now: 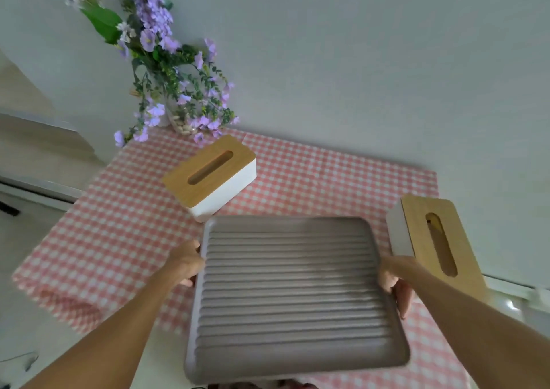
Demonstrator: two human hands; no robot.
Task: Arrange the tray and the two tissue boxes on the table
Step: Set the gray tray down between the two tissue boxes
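Grey and ribbed, the tray (297, 293) is sitting between your two hands, a rounded rectangle with a raised smooth rim and straight ridges running across its floor from side to side. You are gripping it by its short edges: your left hand (186, 262) is curling around the left rim, thumb on top and fingers (187, 283) tucking under, and your right hand (395, 281) is clamping the right rim the same way, pinching the edge between thumb and fingers. Whether the tray is resting on the table or hovering just above it, you cannot tell from this head view; it is slightly blurred. Beneath it the tablecloth (119, 240) is spreading out in a pink and white gingham check, flat and a little glossy. Just beyond the tray's far left corner, one tissue box (211, 177) is standing at an angle, a white rectangular body under a light wooden lid with a long rounded slot. The second tissue box (434, 246), the same white and wood make, is lying just to the right of your right hand near the table's right edge, its slot running away from you. At the far left corner, a vase of purple flowers (166, 70) is leaning against the plain pale wall (357, 61).
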